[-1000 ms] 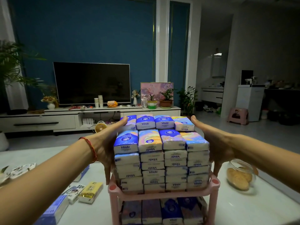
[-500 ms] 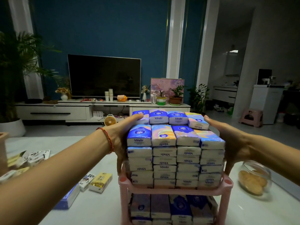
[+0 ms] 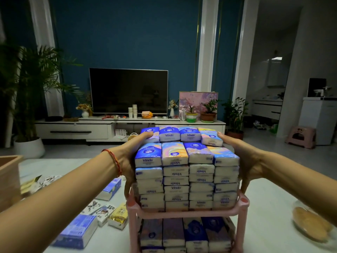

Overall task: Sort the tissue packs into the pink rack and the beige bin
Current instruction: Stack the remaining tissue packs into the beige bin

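A tall block of small Vinda tissue packs (image 3: 186, 170) stands several layers high on the top shelf of the pink rack (image 3: 187, 213). More packs (image 3: 184, 234) fill the shelf below. My left hand (image 3: 131, 161) lies flat against the block's left side, fingers stretched to the far packs. My right hand (image 3: 242, 159) presses flat against the right side. Both palms squeeze the block between them. The beige bin (image 3: 9, 179) shows at the left edge.
Larger tissue packs (image 3: 76, 232) and small boxes (image 3: 109, 212) lie on the white table left of the rack. A glass jar of biscuits (image 3: 310, 225) sits at the right. Beyond the table are a TV stand, plants and a pink stool.
The view has swung left and tilted up a little. Both hands stay pressed on the sides of the tissue block, which has not shifted on the rack.
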A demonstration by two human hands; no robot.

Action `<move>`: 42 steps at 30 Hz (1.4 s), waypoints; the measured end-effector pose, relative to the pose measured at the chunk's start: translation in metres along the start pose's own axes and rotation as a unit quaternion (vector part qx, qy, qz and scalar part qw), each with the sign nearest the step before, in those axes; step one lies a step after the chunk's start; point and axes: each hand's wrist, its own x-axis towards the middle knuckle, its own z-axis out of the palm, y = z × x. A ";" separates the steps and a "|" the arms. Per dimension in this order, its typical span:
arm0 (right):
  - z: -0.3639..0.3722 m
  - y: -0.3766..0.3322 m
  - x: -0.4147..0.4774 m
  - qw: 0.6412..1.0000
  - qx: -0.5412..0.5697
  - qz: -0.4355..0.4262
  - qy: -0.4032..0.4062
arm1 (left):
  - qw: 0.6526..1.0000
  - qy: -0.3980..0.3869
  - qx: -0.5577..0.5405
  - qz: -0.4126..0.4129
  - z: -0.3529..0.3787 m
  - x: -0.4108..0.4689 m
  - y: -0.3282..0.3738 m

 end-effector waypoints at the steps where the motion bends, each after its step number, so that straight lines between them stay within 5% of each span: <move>1: 0.004 -0.005 0.003 1.000 -0.012 0.014 -0.001 | 1.000 0.006 -0.003 0.009 -0.003 0.004 0.002; 17: 0.032 -0.066 0.088 0.999 -0.029 -0.027 -0.002 | 0.997 0.049 -0.050 0.012 -0.053 0.076 0.038; 32: 0.023 -0.059 0.094 0.998 -0.052 -0.033 -0.028 | 0.988 0.148 0.023 0.035 -0.040 0.038 0.048; 35: 0.009 -0.053 0.094 0.996 -0.056 -0.054 -0.042 | 0.952 0.247 0.039 0.178 -0.025 0.022 0.039; 37: -0.004 -0.042 0.093 0.995 -0.033 -0.093 -0.003 | 0.847 0.366 0.107 0.371 -0.015 0.007 0.028; 39: -0.020 -0.018 0.097 0.991 -0.033 -0.120 0.045 | 0.752 0.362 0.162 0.527 0.006 -0.020 0.008; 40: -0.028 -0.002 0.099 0.989 -0.050 -0.119 0.066 | 0.740 0.312 0.171 0.571 0.023 -0.029 -0.010; 42: -0.038 0.033 0.106 0.988 -0.074 -0.101 0.094 | 0.826 0.152 0.148 0.523 0.074 -0.040 -0.058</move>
